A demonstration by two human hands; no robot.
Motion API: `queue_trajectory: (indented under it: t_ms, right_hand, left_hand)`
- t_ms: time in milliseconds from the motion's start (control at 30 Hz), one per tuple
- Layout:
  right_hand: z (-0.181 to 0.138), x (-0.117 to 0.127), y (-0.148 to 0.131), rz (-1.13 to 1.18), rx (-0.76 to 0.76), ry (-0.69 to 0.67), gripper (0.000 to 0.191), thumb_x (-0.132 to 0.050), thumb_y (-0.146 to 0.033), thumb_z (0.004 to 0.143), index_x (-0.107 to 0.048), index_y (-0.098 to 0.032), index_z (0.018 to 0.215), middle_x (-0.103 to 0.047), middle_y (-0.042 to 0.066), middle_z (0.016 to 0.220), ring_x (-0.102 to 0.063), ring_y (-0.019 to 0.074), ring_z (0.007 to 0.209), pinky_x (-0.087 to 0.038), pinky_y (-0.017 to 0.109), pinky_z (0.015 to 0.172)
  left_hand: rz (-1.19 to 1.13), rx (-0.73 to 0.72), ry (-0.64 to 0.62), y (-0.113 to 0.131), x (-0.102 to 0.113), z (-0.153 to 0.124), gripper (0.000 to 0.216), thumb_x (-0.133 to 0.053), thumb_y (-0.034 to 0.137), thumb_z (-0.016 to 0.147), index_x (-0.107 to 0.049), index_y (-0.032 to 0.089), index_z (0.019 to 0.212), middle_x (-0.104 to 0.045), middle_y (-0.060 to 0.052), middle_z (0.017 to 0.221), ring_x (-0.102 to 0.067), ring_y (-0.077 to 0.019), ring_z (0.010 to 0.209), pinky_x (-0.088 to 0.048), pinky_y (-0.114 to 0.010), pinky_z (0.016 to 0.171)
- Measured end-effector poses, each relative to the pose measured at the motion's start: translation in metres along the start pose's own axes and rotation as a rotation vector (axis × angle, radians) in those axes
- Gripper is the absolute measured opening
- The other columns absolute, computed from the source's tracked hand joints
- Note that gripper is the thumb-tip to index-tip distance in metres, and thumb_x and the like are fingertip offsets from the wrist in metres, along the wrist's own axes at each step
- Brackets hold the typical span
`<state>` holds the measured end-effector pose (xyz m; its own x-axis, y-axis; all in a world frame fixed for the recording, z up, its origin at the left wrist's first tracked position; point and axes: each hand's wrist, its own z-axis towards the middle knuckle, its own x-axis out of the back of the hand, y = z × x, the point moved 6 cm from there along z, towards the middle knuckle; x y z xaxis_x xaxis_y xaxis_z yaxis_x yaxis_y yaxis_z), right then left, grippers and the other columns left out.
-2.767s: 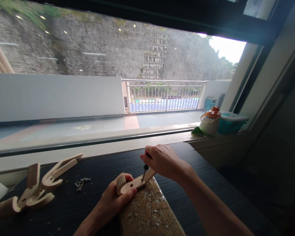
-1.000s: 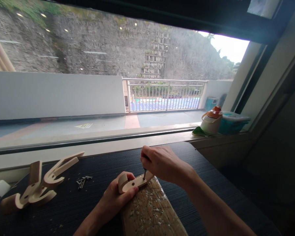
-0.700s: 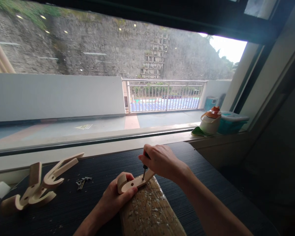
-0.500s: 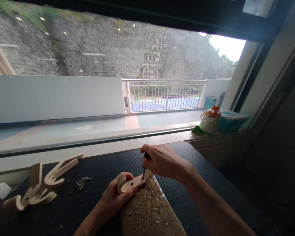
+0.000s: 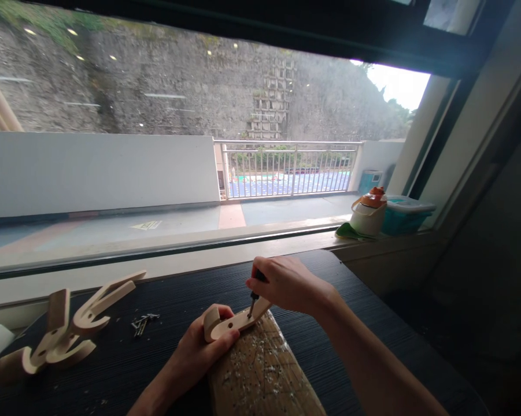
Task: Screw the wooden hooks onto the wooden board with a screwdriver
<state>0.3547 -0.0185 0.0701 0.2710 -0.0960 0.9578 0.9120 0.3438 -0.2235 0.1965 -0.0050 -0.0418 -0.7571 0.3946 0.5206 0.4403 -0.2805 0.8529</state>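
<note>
I'm making out only part of the driver [image 5: 254,296], since the right hand [image 5: 292,283] is curling tightly around its handle and hiding one end of the hook [image 5: 241,325]. The tip is meeting the hook, apparently at a hole. The left hand [image 5: 206,341] is pinching the hook across the board's [image 5: 264,370] far end; my view is cutting off its near end. Screws [image 5: 144,325] are lying left of the board, spare hooks [image 5: 57,312] farther left. Beyond it, rightward, a bottle [image 5: 368,216] and box [image 5: 405,218] are standing.
</note>
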Motion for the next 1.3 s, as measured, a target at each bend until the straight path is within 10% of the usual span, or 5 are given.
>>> queue_trajectory:
  t_ms: [200,1300]
  right_hand:
    - [-0.004,0.003,-0.003,0.065,0.087,-0.009,0.026,-0.046,-0.033,0.083,-0.056,-0.024,0.105,-0.066,0.0,0.08,-0.055,0.013,0.069,-0.029,0.023,0.057]
    - [-0.002,0.004,-0.003,-0.001,0.047,0.03,0.022,-0.044,-0.037,0.086,-0.059,-0.022,0.081,-0.061,-0.001,0.067,-0.046,0.0096,0.056,-0.021,0.024,0.051]
  left_hand:
    - [-0.007,-0.006,-0.009,-0.002,-0.001,0.001,0.029,-0.054,0.045,0.076,-0.055,0.019,0.089,-0.056,0.001,0.077,-0.051,-0.0156,0.069,-0.041,-0.023,0.063]
    - [-0.019,0.005,0.001,-0.001,0.0,0.0,0.028,-0.055,0.043,0.076,-0.055,0.019,0.09,-0.057,0.001,0.076,-0.05,-0.015,0.068,-0.041,-0.023,0.062]
